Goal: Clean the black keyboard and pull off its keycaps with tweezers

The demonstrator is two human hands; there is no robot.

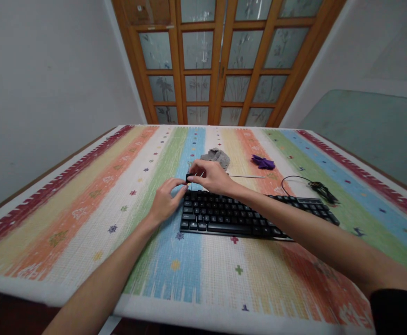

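A black keyboard [245, 215] lies across the middle of a table covered by a striped, many-coloured cloth [84, 209]. My right hand [212, 176] hovers over the keyboard's far left corner, fingers pinched on a small black keycap [189, 177]. My left hand [166, 201] rests at the keyboard's left end, its fingers reaching toward that same corner and touching the edge; its fingers are curled together. A thin metal tool shows beneath my right hand, partly hidden.
A grey crumpled cloth [217, 157] lies just behind my hands. A purple object [263, 162] sits further right, with a thin rod [247, 176] in front of it. The keyboard's black cable [315, 186] is coiled at the right. Wooden glazed doors [220, 60] stand behind the table.
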